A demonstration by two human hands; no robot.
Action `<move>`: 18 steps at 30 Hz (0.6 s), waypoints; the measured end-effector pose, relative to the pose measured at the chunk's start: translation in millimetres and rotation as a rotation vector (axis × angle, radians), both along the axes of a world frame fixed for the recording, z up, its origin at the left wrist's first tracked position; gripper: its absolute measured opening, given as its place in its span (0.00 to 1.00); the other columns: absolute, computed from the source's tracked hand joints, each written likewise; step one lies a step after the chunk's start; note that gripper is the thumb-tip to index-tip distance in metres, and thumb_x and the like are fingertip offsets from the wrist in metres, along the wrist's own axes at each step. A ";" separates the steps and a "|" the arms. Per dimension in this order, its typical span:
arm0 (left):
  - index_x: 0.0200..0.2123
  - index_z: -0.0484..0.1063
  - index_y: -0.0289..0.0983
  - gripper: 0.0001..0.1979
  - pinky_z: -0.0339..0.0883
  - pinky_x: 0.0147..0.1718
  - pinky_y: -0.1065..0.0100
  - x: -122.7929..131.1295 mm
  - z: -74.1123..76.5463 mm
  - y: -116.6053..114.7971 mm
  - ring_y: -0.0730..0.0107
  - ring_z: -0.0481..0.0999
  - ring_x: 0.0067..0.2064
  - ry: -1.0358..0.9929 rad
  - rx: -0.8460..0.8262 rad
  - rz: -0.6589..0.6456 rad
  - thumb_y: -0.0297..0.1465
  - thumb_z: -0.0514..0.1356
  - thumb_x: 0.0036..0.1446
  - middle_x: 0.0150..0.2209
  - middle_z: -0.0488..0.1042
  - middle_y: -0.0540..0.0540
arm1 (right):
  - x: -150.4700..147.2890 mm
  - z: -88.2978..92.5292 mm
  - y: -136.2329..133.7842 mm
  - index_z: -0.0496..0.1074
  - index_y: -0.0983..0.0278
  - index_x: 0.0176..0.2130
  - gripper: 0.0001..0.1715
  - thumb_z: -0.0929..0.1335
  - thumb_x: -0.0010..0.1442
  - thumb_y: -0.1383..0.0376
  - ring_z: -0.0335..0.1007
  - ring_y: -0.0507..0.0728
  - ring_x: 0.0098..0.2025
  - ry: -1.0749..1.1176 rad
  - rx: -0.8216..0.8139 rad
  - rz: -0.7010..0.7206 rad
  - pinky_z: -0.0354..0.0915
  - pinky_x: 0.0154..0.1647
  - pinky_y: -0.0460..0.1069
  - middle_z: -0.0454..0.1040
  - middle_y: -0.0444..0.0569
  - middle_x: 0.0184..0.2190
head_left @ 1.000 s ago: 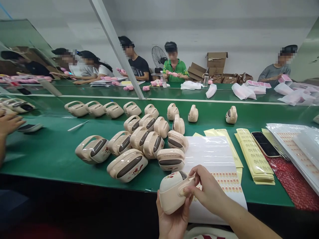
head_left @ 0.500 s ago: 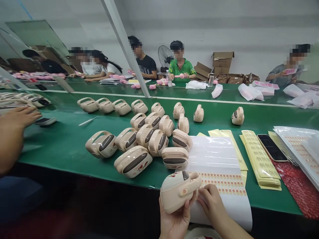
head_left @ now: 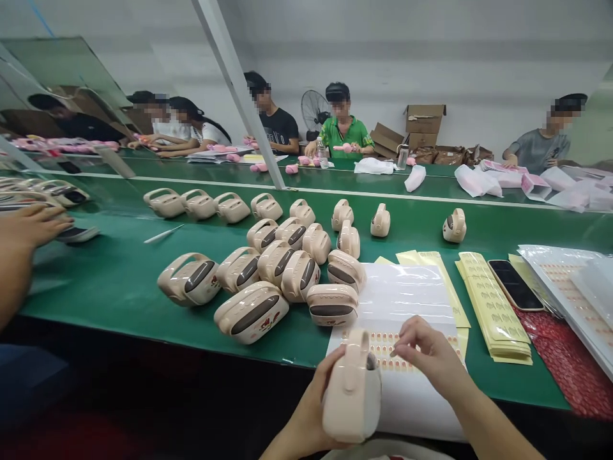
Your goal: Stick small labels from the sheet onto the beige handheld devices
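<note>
My left hand is closed round a small cream portable speaker with a carry handle, its plain end turned towards me. Over the rows of small oval stickers on a white sticker sheet, my right hand is pinched, thumb against fingers. Whether a sticker sits between those fingertips is too small to tell. The held speaker hides part of the sheet's left side. Just beyond, a cluster of similar speakers stands on the green table, some showing dark oval panels and red prints.
Yellow sticker strips, a phone and red bubble wrap lie at right. A white pen-like tool rests at left, near another person's hand. A slanting post rises beyond the speakers; several people sit across the table.
The speaker in my left hand has turned, so its other end faces me. My right hand has left the speaker's side and moved up and right onto the sticker rows.
</note>
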State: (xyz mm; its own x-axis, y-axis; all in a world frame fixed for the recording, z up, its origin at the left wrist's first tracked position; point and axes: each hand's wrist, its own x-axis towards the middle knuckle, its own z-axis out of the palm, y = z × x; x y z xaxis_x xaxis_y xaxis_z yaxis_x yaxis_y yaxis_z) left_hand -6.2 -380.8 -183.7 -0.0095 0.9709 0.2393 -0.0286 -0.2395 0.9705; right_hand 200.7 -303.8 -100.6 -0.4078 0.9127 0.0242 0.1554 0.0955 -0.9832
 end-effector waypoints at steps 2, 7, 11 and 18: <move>0.56 0.58 0.50 0.53 0.53 0.53 0.42 -2.4 6.5 4.2 0.39 0.63 0.55 0.251 0.061 -0.078 0.28 0.73 0.22 0.56 0.65 0.41 | -7.9 18.8 -2.4 0.69 0.63 0.24 0.09 0.69 0.51 0.61 0.63 0.55 0.36 -0.035 0.015 0.117 0.60 0.37 0.50 0.65 0.46 0.32; 0.57 0.55 0.51 0.52 0.58 0.51 0.45 0.6 14.0 11.0 0.42 0.65 0.54 0.357 0.169 -0.145 0.30 0.73 0.27 0.56 0.65 0.41 | -26.1 28.0 -9.7 0.68 0.63 0.22 0.07 0.69 0.48 0.72 0.63 0.54 0.38 -0.202 0.033 0.228 0.61 0.41 0.51 0.63 0.45 0.33; 0.58 0.54 0.50 0.51 0.58 0.51 0.45 0.6 14.6 10.8 0.42 0.66 0.53 0.369 0.169 -0.139 0.31 0.72 0.27 0.55 0.65 0.41 | -26.3 22.2 -11.2 0.66 0.63 0.21 0.09 0.69 0.47 0.74 0.62 0.54 0.37 -0.222 0.038 0.219 0.62 0.40 0.51 0.63 0.44 0.34; 0.57 0.55 0.51 0.52 0.59 0.50 0.45 2.3 17.4 12.2 0.42 0.66 0.53 0.358 0.148 -0.129 0.29 0.72 0.26 0.55 0.65 0.42 | -26.4 14.5 -15.5 0.64 0.63 0.23 0.10 0.67 0.48 0.75 0.62 0.54 0.38 -0.159 0.099 0.189 0.62 0.41 0.51 0.63 0.46 0.33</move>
